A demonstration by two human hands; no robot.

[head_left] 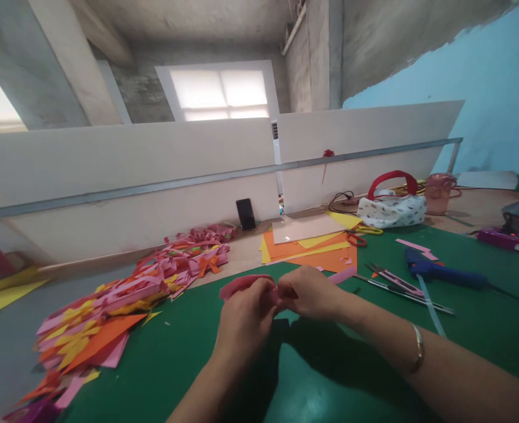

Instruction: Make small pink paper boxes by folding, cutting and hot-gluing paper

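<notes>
My left hand [247,320] and my right hand [309,292] meet above a green mat [189,352], fingers curled and pinched together. Between them they hold a pink paper piece [238,284], which curls up over the left hand's fingers. A thin bracelet [418,348] sits on my right wrist. Both forearms reach in from the bottom edge.
A heap of pink, orange and yellow paper scraps [122,305] lies to the left. Orange and yellow sheets [312,247] lie behind the hands. To the right lie a blue glue gun [440,271], a cutter [396,281], a patterned pouch [391,210] and a pink cup [439,192]. A phone [245,212] leans on the white partition.
</notes>
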